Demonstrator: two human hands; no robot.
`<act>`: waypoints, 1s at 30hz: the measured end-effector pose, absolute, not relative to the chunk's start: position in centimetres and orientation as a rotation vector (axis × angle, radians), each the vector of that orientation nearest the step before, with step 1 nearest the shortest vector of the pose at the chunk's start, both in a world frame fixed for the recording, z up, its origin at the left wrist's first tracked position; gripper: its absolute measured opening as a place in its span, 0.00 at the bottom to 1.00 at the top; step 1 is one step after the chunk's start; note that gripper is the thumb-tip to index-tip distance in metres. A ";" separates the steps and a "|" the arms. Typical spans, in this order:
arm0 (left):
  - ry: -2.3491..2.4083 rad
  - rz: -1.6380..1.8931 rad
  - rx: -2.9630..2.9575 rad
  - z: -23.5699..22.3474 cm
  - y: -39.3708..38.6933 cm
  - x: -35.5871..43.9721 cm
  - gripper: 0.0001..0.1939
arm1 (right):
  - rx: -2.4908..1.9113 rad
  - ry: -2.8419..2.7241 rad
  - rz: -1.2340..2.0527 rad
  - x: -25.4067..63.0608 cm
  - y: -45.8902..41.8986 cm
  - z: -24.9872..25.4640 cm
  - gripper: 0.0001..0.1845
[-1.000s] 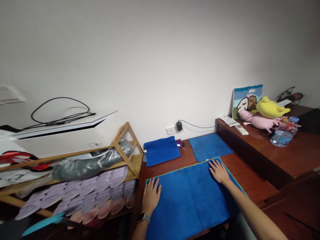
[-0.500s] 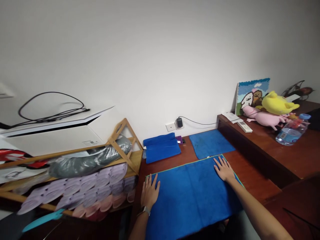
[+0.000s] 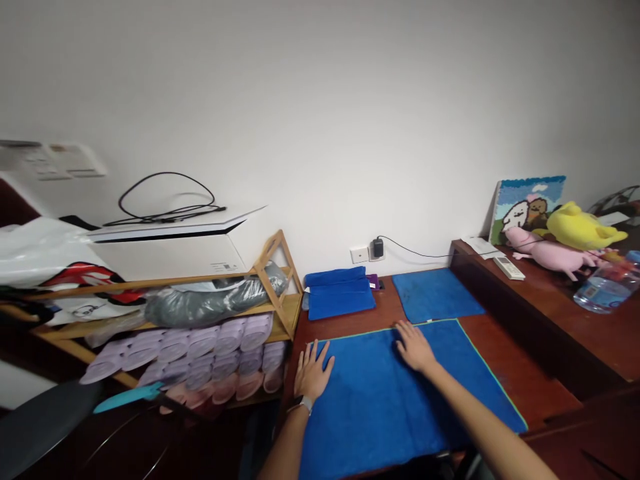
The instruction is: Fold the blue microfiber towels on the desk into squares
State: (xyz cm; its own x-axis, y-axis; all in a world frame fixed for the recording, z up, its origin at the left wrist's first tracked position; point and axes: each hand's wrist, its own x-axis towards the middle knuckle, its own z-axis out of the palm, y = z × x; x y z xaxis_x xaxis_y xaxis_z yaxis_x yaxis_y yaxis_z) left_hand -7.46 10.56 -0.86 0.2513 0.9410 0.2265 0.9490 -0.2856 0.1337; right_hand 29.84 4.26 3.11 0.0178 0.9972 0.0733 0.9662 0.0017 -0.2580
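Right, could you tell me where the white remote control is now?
In the head view, it lies right of the hands, on the raised brown wooden surface beside the pink plush toy.

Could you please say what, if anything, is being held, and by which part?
Nothing is held; the left hand and right hand lie open on the green-edged towel.

1 view — head-worn camera, facing the white wall [image 3: 320,120], angled down at the blue cloth [image 3: 380,407] close below. Wide framing: wooden rack [image 3: 291,309] left, raised desk [image 3: 560,300] right — wall across the upper part.
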 end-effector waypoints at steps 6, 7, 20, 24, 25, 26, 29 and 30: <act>-1.883 -0.419 -2.478 -1.2 10.7 -7.7 0.30 | -1.833 -2.203 0.383 23.1 3.8 0.8 0.38; -1.885 -0.422 -2.476 -1.3 10.7 -7.8 0.30 | -1.859 -2.185 0.365 24.2 3.7 0.3 0.38; -1.875 -0.417 -2.446 -2.4 11.6 -8.0 0.36 | -2.466 -1.664 0.181 49.5 -0.3 -4.0 0.43; -1.877 -0.397 -2.425 -2.3 11.5 -7.9 0.36 | -2.465 -1.663 0.180 49.0 -0.1 -4.3 0.43; -1.880 -0.394 -2.419 -2.3 11.5 -7.9 0.36 | -2.471 -1.660 0.190 48.9 0.0 -4.2 0.42; -1.885 -0.387 -2.414 -2.3 11.5 -7.8 0.36 | -2.478 -1.657 0.202 48.9 0.1 -4.0 0.42; -1.893 -0.360 -2.411 -2.4 11.7 -7.8 0.36 | -2.520 -1.646 0.257 48.6 0.6 -2.6 0.40; -1.893 -0.350 -2.411 -2.5 11.7 -7.9 0.36 | -2.542 -1.637 0.269 48.3 0.8 -2.0 0.39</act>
State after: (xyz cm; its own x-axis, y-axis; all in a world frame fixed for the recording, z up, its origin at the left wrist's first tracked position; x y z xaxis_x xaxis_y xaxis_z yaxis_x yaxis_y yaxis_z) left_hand -7.87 11.75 -2.48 0.2218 0.9518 0.2117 0.9647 -0.2458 0.0947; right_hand 48.32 0.81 -2.00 0.4044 0.9100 -0.0911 0.8913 -0.4145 -0.1840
